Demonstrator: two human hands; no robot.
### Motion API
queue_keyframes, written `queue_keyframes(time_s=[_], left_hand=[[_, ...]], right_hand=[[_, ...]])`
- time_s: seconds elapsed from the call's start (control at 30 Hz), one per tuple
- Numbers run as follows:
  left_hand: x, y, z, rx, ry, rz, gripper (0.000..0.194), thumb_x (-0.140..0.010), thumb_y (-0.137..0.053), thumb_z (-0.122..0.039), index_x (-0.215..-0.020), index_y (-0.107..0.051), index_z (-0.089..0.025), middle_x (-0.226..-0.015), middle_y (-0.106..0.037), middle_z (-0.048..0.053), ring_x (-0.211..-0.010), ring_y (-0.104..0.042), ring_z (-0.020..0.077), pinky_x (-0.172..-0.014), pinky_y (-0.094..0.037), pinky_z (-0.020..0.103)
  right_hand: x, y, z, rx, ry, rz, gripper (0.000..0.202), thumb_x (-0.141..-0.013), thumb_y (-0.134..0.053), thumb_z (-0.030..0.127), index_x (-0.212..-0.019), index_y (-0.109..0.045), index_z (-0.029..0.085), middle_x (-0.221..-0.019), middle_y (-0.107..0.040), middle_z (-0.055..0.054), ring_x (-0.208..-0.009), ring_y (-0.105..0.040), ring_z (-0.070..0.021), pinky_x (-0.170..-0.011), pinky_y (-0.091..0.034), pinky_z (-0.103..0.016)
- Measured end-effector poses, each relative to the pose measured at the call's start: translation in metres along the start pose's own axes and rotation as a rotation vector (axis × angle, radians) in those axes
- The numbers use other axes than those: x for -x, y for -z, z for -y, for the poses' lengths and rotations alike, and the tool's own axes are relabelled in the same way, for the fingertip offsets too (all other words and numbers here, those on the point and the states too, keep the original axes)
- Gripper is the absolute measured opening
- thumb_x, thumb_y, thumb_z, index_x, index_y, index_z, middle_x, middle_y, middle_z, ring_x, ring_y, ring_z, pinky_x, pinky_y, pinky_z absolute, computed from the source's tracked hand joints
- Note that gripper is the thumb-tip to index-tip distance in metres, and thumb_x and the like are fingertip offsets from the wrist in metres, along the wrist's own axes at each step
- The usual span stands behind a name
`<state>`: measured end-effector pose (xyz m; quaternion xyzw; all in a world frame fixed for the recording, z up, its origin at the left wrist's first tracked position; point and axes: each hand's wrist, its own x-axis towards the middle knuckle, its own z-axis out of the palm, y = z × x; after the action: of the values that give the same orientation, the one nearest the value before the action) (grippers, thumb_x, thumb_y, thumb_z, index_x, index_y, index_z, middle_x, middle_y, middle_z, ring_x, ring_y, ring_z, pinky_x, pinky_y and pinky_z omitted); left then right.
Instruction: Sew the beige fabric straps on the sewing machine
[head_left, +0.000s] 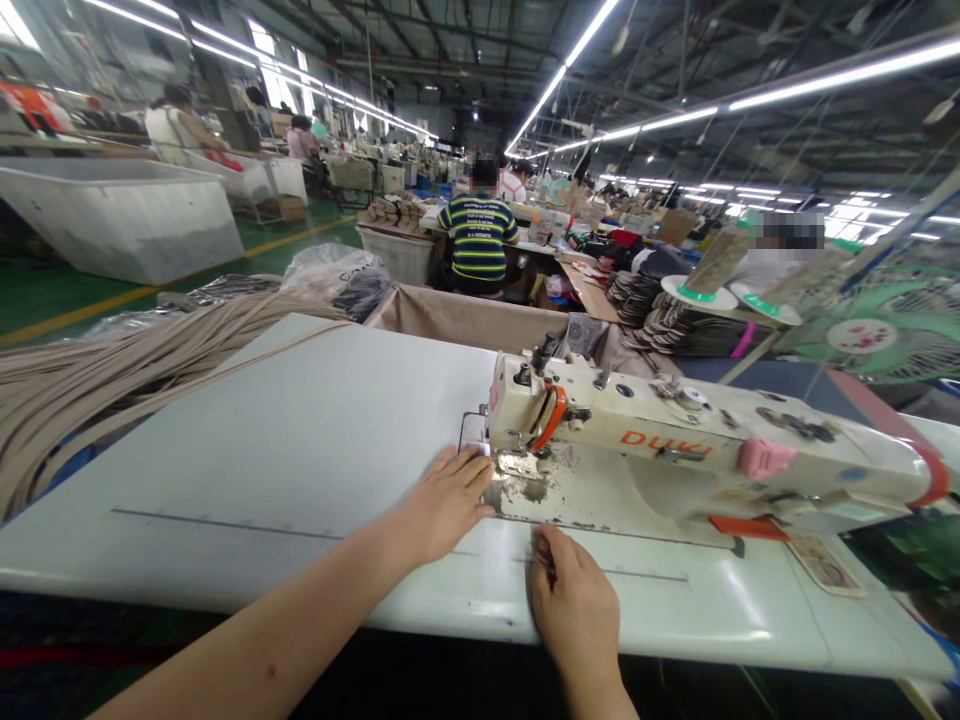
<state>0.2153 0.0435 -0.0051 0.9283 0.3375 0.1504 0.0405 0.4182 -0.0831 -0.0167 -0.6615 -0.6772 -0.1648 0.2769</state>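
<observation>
A white sewing machine [592,425] with an orange guard by its needle stands on a pale table [360,420]. My left hand [452,503] lies flat just left of the needle area, its fingers stretched towards the metal needle plate [517,465]. Whether any cloth lies under those fingertips cannot be seen. Closer to the table's front edge, my right hand [579,598] is curled closed. Something small and dark shows between its thumb and fingers, too hidden to name.
Long beige fabric strips [142,360] are heaped along the table's left side. Behind the table is a cloth-lined bin [472,318]. A green fan [862,335] and thread cones [712,265] stand right. Ahead, a person in a striped shirt [478,240] sits facing away.
</observation>
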Motion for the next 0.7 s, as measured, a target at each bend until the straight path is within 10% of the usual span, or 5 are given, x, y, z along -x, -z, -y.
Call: queue_keyframes(time_s=[0.37, 0.7], left_hand=[[-0.011, 0.004, 0.022, 0.295, 0.03, 0.023, 0.04, -0.099, -0.058, -0.029, -0.138, -0.057, -0.026, -0.148, -0.056, 0.007, -0.145, -0.041, 0.03, -0.124, -0.028, 0.057], [-0.082, -0.018, 0.064, 0.425, -0.013, -0.064, 0.029, -0.094, -0.055, -0.019, -0.115, -0.074, -0.022, -0.129, -0.068, 0.006, -0.124, -0.06, 0.0251, -0.116, -0.046, 0.039]], right_hand=[[-0.001, 0.0, 0.002, 0.016, -0.011, -0.011, 0.026, -0.088, -0.049, 0.015, -0.109, -0.064, 0.019, -0.086, -0.074, -0.005, -0.074, -0.068, -0.0218, -0.068, -0.049, -0.031], [0.0, -0.001, 0.001, 0.005, -0.046, 0.0, 0.028, -0.084, -0.049, 0.015, -0.107, -0.064, 0.02, -0.086, -0.074, -0.005, -0.073, -0.067, -0.0217, -0.068, -0.048, -0.031]])
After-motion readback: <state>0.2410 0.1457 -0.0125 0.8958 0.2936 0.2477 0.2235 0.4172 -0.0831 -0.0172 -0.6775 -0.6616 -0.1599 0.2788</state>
